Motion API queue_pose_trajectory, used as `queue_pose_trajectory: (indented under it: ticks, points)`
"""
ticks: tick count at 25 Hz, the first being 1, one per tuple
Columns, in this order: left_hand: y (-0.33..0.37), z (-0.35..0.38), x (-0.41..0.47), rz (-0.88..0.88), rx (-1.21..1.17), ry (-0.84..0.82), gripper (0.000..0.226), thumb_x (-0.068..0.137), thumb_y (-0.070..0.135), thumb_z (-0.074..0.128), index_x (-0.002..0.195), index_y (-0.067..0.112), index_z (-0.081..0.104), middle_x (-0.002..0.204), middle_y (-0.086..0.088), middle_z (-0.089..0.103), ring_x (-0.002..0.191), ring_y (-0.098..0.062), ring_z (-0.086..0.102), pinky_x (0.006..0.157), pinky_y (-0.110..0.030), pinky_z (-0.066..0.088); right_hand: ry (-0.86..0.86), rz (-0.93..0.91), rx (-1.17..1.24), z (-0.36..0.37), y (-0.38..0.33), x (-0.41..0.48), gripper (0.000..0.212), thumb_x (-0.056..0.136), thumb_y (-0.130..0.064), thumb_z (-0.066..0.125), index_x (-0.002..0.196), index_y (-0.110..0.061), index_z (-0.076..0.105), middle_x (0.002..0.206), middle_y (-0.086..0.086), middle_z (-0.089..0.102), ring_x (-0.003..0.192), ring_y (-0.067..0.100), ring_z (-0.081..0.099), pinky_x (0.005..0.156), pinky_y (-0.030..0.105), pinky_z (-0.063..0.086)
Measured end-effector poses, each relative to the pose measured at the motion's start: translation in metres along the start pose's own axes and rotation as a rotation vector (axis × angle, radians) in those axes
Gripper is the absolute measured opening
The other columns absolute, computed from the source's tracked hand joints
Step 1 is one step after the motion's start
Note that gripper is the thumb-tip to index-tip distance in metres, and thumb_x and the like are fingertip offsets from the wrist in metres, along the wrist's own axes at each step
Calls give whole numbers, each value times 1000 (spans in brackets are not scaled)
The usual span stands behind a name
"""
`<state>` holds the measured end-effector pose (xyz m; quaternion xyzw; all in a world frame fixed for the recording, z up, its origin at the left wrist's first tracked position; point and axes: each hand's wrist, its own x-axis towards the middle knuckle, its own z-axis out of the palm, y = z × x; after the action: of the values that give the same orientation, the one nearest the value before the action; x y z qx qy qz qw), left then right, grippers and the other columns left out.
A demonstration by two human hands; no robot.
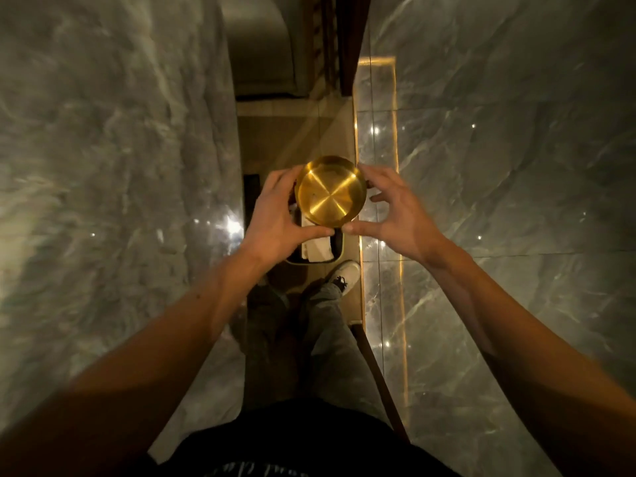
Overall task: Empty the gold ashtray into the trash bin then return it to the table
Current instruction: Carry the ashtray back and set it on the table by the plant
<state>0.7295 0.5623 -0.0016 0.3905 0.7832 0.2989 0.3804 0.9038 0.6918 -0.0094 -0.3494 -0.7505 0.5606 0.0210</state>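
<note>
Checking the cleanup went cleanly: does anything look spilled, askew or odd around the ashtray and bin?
Nothing stands out. The gold ashtray is held over the trash bin, left hand gripping its rim, right hand at the other side. Its bowl looks nearly bare, only faint specks. White paper lies inside the bin; no spill shows on the floor nearby.

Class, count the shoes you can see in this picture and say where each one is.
1: a pale shoe on the floor just below the trash bin. The other foot is hidden in shadow.

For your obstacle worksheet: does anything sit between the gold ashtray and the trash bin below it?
Nothing visible does. The ashtray, between the left hand and right hand, hangs directly above the bin.
</note>
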Motion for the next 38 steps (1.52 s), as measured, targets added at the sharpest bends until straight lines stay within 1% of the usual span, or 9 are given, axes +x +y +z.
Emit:
queue_pose_trajectory:
  ticks: [3, 7, 13, 16, 19, 22, 28, 34, 38]
  points:
    - [-3, -35, -16, 24, 0, 61, 102, 53, 40, 91, 140, 20, 42, 135, 4, 42, 125, -8, 43, 108, -27, 39, -21, -34, -40, 15, -40, 6, 98, 64, -30, 86, 146, -21, 34, 136, -4, 41, 120, 8, 44, 100, 20, 40]
    - [-15, -85, -39, 63, -64, 147, 103, 49, 51, 85, 138, 17, 45, 130, 4, 44, 121, -8, 46, 102, -25, 42, 22, -70, -62, 47, -86, 12, 94, 63, -27, 87, 143, -22, 38, 137, -4, 44, 117, 6, 44, 92, 8, 33]
    - [-58, -161, -78, 114, -165, 183, 95, 51, 49, 87, 133, 28, 44, 133, 0, 51, 122, -12, 53, 104, -36, 47, 79, -191, -64, 124, -143, 13, 87, 67, -27, 84, 141, -16, 40, 135, -2, 46, 122, 11, 48, 100, 16, 40]
    - [-91, -202, -95, 132, -229, 179, 95, 48, 51, 87, 131, 33, 44, 132, -1, 53, 122, -15, 55, 103, -43, 48, 102, -199, -96, 167, -181, 16, 87, 66, -25, 86, 140, -16, 42, 130, -8, 46, 120, 11, 50, 96, 10, 41]
    - [-116, -245, -111, 156, -189, 168, 100, 47, 47, 89, 133, 20, 47, 132, -2, 52, 121, -12, 54, 105, -30, 46, 154, -201, -106, 211, -217, 16, 88, 63, -24, 87, 138, -26, 42, 127, -17, 46, 114, 10, 55, 92, 13, 46]
    - [-130, -279, -128, 183, -155, 175, 100, 48, 39, 91, 136, 17, 48, 131, 0, 52, 119, -8, 52, 101, -16, 42, 182, -225, -127, 243, -245, 14, 87, 64, -24, 87, 135, -32, 39, 120, -27, 43, 110, 5, 53, 88, 15, 44]
    - [-148, -305, -157, 182, -133, 208, 98, 53, 34, 92, 138, 19, 45, 135, 2, 51, 122, -8, 50, 102, -19, 42, 207, -255, -187, 274, -269, 6, 84, 63, -23, 87, 137, -15, 46, 124, -14, 45, 110, 7, 51, 86, 0, 38]
    - [-161, -320, -191, 137, -110, 316, 95, 55, 36, 91, 137, 22, 46, 131, 10, 50, 118, 6, 47, 98, -8, 39, 108, -345, -99, 301, -267, 10, 84, 68, -33, 84, 140, -25, 41, 136, -13, 45, 127, 8, 46, 104, 32, 45]
    - [-186, -334, -211, 82, -113, 371, 96, 56, 35, 91, 138, 20, 45, 134, 5, 51, 122, -5, 49, 101, -17, 41, 30, -364, -91, 335, -277, 22, 84, 69, -31, 84, 140, -23, 41, 135, -8, 48, 124, 5, 47, 104, 26, 43]
